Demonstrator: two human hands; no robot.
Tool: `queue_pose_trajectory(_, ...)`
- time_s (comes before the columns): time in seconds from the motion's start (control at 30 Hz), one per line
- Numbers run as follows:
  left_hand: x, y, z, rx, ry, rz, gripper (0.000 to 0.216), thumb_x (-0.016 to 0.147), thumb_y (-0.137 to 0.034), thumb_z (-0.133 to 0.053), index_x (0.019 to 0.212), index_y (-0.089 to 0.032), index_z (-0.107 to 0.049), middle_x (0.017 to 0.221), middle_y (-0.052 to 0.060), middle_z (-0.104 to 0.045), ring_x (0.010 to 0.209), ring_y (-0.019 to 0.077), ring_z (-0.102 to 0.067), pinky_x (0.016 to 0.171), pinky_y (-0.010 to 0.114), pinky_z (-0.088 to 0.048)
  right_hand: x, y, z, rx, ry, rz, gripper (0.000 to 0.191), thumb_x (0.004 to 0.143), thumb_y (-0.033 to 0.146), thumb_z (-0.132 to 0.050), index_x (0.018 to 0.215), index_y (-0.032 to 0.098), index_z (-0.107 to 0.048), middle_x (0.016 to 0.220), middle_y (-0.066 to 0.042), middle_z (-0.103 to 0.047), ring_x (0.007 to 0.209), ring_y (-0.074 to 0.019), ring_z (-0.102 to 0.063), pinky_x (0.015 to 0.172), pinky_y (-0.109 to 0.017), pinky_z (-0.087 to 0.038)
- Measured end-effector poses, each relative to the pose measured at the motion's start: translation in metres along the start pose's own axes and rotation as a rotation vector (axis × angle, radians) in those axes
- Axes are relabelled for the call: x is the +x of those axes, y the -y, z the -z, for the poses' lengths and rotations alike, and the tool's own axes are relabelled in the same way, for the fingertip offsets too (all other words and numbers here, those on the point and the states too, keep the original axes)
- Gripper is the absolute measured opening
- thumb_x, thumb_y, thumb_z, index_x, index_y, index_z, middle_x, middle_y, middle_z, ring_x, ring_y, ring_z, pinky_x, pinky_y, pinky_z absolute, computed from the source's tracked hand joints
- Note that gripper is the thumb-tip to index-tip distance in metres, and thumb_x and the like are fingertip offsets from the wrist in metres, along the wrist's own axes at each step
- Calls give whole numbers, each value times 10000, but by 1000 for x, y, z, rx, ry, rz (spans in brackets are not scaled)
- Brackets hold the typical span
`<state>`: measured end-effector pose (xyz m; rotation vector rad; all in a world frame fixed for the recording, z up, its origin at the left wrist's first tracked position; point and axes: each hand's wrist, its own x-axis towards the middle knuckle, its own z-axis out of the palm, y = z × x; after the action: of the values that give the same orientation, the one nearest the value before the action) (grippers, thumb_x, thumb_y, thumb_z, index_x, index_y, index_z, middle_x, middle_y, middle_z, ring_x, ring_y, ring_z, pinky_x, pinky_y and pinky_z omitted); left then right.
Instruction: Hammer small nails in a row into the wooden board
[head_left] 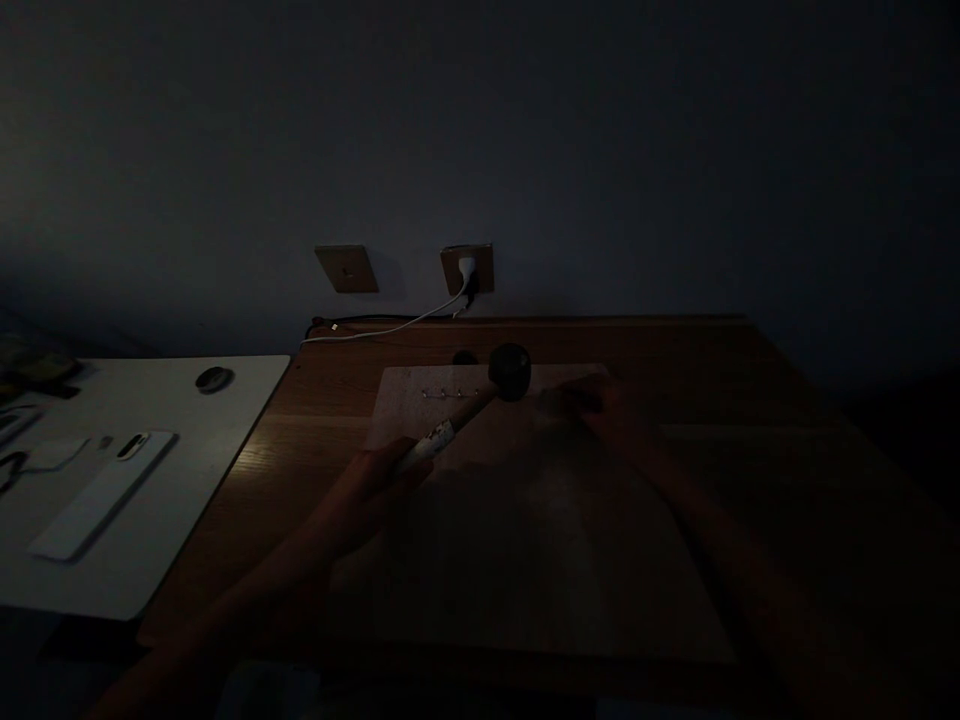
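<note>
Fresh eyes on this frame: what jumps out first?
The black-headed mallet, mid-frame: left hand shut on its pale handle, head at the far edge of a board on the table. The right hand rests there too, beside what look like small nails. A white plug stands out on the wall behind.

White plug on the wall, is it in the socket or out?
In: the white plug sits in the right wall socket, its cable trailing down left.

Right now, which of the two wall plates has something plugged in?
The right-hand plate, above the mallet: a white plug sits in it. The left-hand plate is bare.
</note>
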<state>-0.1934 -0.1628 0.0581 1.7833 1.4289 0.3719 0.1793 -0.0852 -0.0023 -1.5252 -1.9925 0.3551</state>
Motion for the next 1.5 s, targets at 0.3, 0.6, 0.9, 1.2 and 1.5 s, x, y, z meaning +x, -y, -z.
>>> queue_pose_trajectory(0.3, 2, -8, 1, -12, 6, -38, 420, 998, -539, -486, 1049, -160, -661, 724, -18, -569, 641, 135, -518, 576, 249, -347, -1, -2, -6, 36, -14, -52, 222, 862, 224, -611, 968, 268, -800, 1094, -80, -806, 1050, -310, -756, 974, -511, -588)
queue_pose_trajectory(0.6, 19, -24, 3, 29, 24, -130, 383, 997, -516, -472, 988, -168, -633, 762, 1, -618, 680, 149, -575, 608, 260, -371, 1, 1, -6, 47, -61, -146, 260, 841, 268, -655, 1090, 264, -733, 947, -87, -779, 873, -300, -741, 783, -451, -595)
queue_pose_trajectory(0.9, 43, -46, -13, 29, 60, -164, 324, 985, -487, -494, 888, -189, -577, 711, -13, -578, 634, 138, -535, 585, 263, -334, -7, -2, -6, 71, -79, -196, 260, 840, 434, -724, 1012, 242, -690, 889, -87, -749, 782, -279, -728, 693, -407, -589)
queue_pose_trajectory(1.2, 53, -39, -25, 79, 127, -158, 335, 982, -481, -499, 949, -171, -621, 770, 15, -644, 661, 150, -574, 574, 253, -348, -28, -15, 13, 57, -181, -167, 520, 810, 347, -638, 1308, 199, -613, 1255, -169, -706, 1103, -344, -696, 946, -543, -575)
queue_pose_trajectory(1.5, 39, -46, -25, 192, 109, -143, 314, 1026, -416, -486, 1105, -176, -671, 843, 55, -736, 714, 195, -686, 601, 273, -395, -41, -18, 17, 118, -263, -147, 495, 817, 360, -685, 1289, 232, -612, 1251, -159, -701, 1111, -353, -694, 966, -566, -573)
